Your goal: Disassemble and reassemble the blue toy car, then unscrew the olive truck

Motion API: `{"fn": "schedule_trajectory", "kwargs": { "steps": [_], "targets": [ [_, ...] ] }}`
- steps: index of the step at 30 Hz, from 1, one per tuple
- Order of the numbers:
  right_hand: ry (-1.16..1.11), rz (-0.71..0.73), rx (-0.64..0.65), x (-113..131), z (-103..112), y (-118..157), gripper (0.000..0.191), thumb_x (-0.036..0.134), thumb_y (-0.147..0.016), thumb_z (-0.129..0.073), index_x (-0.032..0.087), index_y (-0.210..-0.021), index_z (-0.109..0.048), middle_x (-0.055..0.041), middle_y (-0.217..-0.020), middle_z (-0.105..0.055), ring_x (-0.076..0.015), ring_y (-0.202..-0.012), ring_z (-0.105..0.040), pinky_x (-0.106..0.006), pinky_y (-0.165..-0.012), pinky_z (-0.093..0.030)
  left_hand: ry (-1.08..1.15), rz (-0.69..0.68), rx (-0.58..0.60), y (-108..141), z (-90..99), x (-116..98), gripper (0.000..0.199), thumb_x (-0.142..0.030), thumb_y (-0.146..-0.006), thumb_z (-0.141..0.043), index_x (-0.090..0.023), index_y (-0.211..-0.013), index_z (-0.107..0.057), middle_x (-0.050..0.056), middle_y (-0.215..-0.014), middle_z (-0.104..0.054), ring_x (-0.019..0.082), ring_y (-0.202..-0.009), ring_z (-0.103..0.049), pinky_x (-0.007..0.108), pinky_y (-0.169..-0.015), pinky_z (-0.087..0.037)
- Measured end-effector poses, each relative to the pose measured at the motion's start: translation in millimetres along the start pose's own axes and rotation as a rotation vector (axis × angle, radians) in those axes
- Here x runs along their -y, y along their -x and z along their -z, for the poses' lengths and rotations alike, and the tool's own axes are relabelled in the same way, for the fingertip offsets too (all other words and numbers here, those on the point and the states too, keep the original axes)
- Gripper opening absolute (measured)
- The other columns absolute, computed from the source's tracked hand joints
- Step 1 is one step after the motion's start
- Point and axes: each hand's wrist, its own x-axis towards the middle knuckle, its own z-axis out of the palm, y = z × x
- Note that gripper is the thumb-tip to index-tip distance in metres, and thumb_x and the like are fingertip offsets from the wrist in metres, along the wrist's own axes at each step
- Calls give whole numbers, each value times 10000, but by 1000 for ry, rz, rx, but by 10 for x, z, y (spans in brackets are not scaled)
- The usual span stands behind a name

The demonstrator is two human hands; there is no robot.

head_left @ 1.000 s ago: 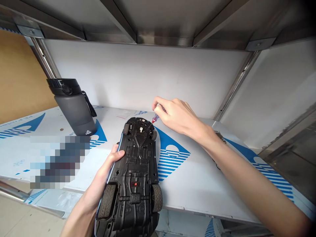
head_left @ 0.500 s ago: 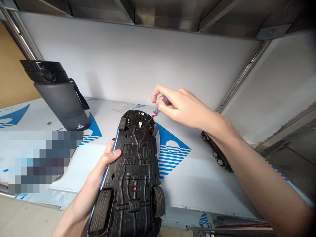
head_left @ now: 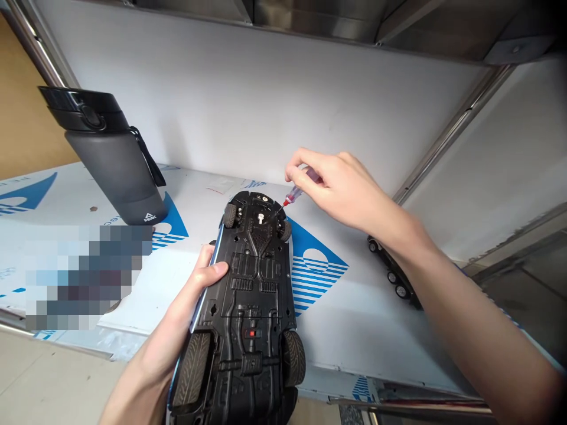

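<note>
A toy car (head_left: 250, 295) is turned so its black underside faces me, wheels showing at both ends. My left hand (head_left: 201, 283) grips it along its left side, the thumb resting on the underside. Between the fingers of my right hand (head_left: 332, 183) is a screwdriver (head_left: 297, 192) with a translucent purplish handle and a red collar. Its thin shaft points down to the left, and the tip is at the car's far end, close to the small far right wheel. Whether the tip sits in a screw is too small to tell.
A dark grey water bottle (head_left: 119, 171) stands at the left. Behind my right forearm lies a black toy vehicle (head_left: 394, 274), partly hidden. The film-covered shelf (head_left: 336, 330) has a metal shelf (head_left: 310, 20) above it and a white back panel (head_left: 212, 106). A blurred-out patch covers something at left.
The view has shifted slightly, so the car and both hands appear a little farther right. The screwdriver tip stays at the same part of the car, and both grips are unchanged.
</note>
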Motion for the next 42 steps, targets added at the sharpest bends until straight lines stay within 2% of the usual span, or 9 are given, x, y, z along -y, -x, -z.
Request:
{"fn": "schedule_trajectory", "kwargs": {
  "steps": [6, 10, 13, 17, 21, 24, 30, 34, 42],
  "targets": [
    [-58, 11, 72, 4, 45, 28, 234, 267, -1065, -465, 257, -1154, -681, 46, -664, -524, -150, -582, -419, -324, -641, -301, -12, -48, 31, -120, 51, 57, 455, -320, -605, -854, -250, -988, -618, -16, -732, -731, 225, -630, -674, 310, -590, -532],
    [15, -42, 16, 21, 31, 16, 363, 340, -1111, -396, 236, -982, -718, 26, -620, -488, -170, -593, -399, -341, -669, -298, -2, -66, 28, -117, 60, 105, 502, -337, -638, -829, -229, -1078, -610, -19, -739, -714, 207, -635, -668, 277, -579, -517],
    [-2, -87, 49, 18, 46, 17, 337, 334, -1105, -399, 248, -1011, -712, 23, -637, -490, -175, -601, -408, -334, -654, -293, 41, -15, 37, -60, 56, 113, 552, -343, -671, -839, -240, -1168, -623, -21, -842, -749, 213, -687, -709, 281, -627, -564],
    [-70, -22, 99, 40, 69, 32, 237, 261, -1079, -446, 265, -1146, -673, 57, -643, -483, -141, -553, -375, -312, -632, -276, 106, 31, 73, 94, 13, 72, 538, -343, -730, -854, -293, -1227, -658, -39, -982, -773, 208, -791, -746, 270, -721, -606],
    [-19, -26, 40, 38, 52, 22, 349, 349, -1134, -385, 231, -1066, -706, 39, -654, -500, -143, -575, -380, -320, -669, -290, 117, 73, 90, 274, -47, 19, 421, -398, -824, -806, -340, -1223, -683, -32, -1099, -769, 224, -889, -754, 266, -700, -612],
    [-79, -41, 81, -5, 74, 13, 437, 436, -1155, -336, 239, -1042, -710, 10, -740, -577, -159, -650, -464, -324, -707, -325, 100, 90, 71, 296, -52, 18, 383, -426, -847, -784, -354, -1212, -690, -28, -1060, -770, 243, -858, -757, 297, -676, -617],
    [-177, 8, 255, -72, 168, 24, 171, 263, -1065, -528, 279, -1169, -663, 34, -722, -591, -153, -633, -470, -316, -650, -358, 78, -53, 39, -82, 36, 136, 546, -336, -628, -841, -272, -1146, -682, -25, -857, -769, 207, -673, -701, 272, -601, -581],
    [-176, -9, 245, -105, 172, 15, 297, 423, -1098, -527, 252, -1055, -767, 3, -738, -636, -147, -623, -461, -335, -648, -357, 47, -96, -21, -261, 63, 203, 511, -326, -538, -818, -246, -1019, -668, 0, -810, -784, 192, -573, -661, 270, -494, -522],
    [-94, -22, 101, -28, 114, 7, 442, 547, -1093, -527, 209, -923, -756, 13, -660, -596, -142, -608, -468, -342, -670, -343, 0, -128, -50, -285, 51, 183, 457, -339, -503, -806, -253, -929, -665, -9, -734, -777, 195, -582, -682, 271, -539, -559]
  ]
}}
